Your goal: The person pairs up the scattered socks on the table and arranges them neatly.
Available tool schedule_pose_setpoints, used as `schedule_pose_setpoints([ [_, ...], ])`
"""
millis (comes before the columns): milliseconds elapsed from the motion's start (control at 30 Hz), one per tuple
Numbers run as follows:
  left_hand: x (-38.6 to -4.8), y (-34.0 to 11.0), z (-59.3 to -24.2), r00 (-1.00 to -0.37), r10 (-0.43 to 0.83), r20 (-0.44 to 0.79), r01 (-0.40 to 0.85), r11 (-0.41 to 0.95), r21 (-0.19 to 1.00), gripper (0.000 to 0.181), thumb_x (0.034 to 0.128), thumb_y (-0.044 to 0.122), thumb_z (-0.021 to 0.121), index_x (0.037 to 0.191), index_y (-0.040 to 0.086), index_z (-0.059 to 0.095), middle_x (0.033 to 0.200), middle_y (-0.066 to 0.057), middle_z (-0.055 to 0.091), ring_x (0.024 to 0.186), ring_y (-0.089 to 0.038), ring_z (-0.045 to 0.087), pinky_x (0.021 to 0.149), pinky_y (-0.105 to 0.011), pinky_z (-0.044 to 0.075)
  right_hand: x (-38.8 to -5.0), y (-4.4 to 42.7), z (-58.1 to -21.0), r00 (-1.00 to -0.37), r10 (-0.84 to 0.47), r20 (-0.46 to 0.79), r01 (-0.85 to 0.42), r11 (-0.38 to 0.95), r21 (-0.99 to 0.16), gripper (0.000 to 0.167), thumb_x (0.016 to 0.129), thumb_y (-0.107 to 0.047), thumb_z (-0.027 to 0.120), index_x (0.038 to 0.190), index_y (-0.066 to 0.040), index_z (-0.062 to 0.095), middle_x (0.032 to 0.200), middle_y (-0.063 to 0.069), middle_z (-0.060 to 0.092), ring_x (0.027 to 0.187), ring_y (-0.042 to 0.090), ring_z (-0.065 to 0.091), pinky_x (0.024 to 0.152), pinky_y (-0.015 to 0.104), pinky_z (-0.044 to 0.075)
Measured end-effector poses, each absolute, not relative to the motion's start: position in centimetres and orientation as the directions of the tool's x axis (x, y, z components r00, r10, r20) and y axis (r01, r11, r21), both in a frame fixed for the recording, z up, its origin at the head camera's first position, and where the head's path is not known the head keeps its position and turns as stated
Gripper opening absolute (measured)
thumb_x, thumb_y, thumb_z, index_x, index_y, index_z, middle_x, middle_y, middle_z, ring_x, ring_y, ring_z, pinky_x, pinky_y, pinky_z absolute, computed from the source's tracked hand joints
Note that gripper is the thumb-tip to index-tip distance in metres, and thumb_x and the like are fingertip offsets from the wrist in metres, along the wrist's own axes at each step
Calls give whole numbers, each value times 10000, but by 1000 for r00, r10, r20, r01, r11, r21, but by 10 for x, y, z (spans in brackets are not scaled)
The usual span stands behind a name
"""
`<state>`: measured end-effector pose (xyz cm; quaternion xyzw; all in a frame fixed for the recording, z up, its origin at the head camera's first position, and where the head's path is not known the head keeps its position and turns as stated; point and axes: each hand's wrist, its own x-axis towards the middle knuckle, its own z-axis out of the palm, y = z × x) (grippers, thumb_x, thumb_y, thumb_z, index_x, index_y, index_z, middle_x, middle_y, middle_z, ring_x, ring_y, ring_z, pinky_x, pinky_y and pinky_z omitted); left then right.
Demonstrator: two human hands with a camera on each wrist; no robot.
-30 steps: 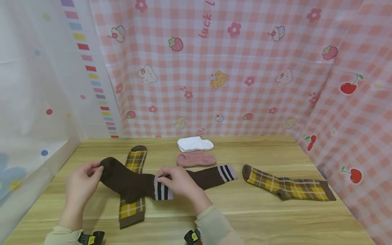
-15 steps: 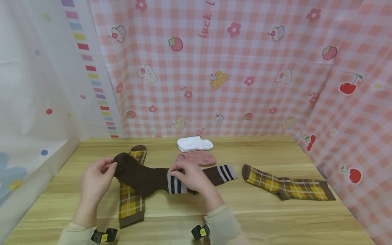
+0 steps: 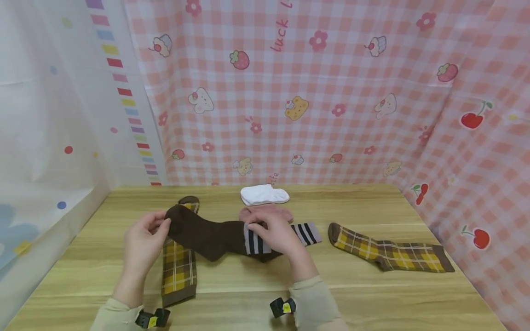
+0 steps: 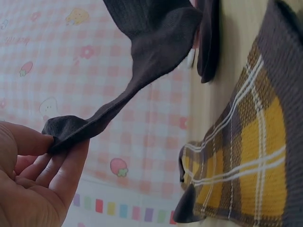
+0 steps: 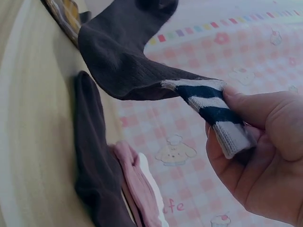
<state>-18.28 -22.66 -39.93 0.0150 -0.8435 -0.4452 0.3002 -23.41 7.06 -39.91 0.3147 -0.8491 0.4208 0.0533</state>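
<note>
A dark brown sock [image 3: 207, 234] with a grey-and-black striped cuff is stretched between both hands, raised above the table. My left hand [image 3: 145, 241] pinches its toe end between thumb and fingers. At the other end, my right hand [image 3: 277, 232] pinches the striped cuff [image 5: 203, 101]. Beneath the held sock lies a second brown striped sock [image 5: 97, 161], mostly hidden in the head view except its cuff [image 3: 307, 233]. A yellow-and-brown plaid sock [image 3: 179, 271] lies under the toe end, near my left hand.
Behind the right hand lie a pink sock [image 3: 248, 212] and, farther back, a white ankle sock [image 3: 265, 195]. Another plaid sock [image 3: 393, 253] lies to the right on the wooden table [image 3: 352, 294]. A pink checked curtain [image 3: 265, 138] hangs at the table's back edge.
Both hands have moved right, carrying the brown sock along. Its striped cuff now hangs over the other brown sock, and more of the left plaid sock's lower part shows.
</note>
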Motion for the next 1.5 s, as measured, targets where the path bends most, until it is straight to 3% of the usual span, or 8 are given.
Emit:
schedule_pose_setpoints([
  [167, -185, -219, -400, -826, -276, 491, 244, 610, 754, 134, 906, 16, 673, 1018, -45, 713, 902, -182, 717, 734, 94, 556, 663, -50, 431, -235, 82, -397, -813, -462, 356, -559, 447, -698, 70, 943, -101, 670, 971, -75, 728, 1135, 98, 689, 1072, 236, 612, 886, 391, 511],
  [400, -191, -210, -403, -835, -243, 494, 268, 606, 749, 144, 898, 1, 674, 1028, -48, 710, 902, -180, 718, 749, 64, 574, 668, -53, 430, -237, 98, -395, -864, -414, 285, -477, 495, -727, 75, 966, -132, 648, 980, -114, 719, 981, -4, 677, 876, 145, 589, 811, 351, 497],
  [567, -194, -204, -405, -852, -225, 473, 266, 593, 760, 147, 907, 9, 668, 1038, -44, 709, 907, -172, 720, 771, 7, 606, 679, -53, 442, -239, 110, -395, -884, -369, 289, -455, 528, -718, 63, 960, -123, 654, 965, -107, 715, 937, -8, 676, 837, 144, 575, 796, 369, 490],
  [1067, -197, -177, -406, -927, -178, 331, 207, 493, 845, 170, 942, 37, 646, 1091, -30, 692, 980, -180, 715, 899, -257, 686, 699, -121, 508, -240, 144, -388, -929, -309, 203, -357, 602, -714, 107, 980, -155, 633, 1032, -122, 720, 1026, 3, 693, 927, 179, 609, 853, 417, 499],
  [1500, -204, -158, -419, -945, -136, 297, 212, 437, 874, 153, 924, 23, 669, 1068, -11, 709, 960, -155, 730, 887, -259, 706, 701, -154, 525, -239, 162, -385, -918, -328, 222, -387, 619, -684, 68, 966, -110, 646, 955, -96, 712, 931, 8, 682, 829, 156, 590, 790, 387, 507],
])
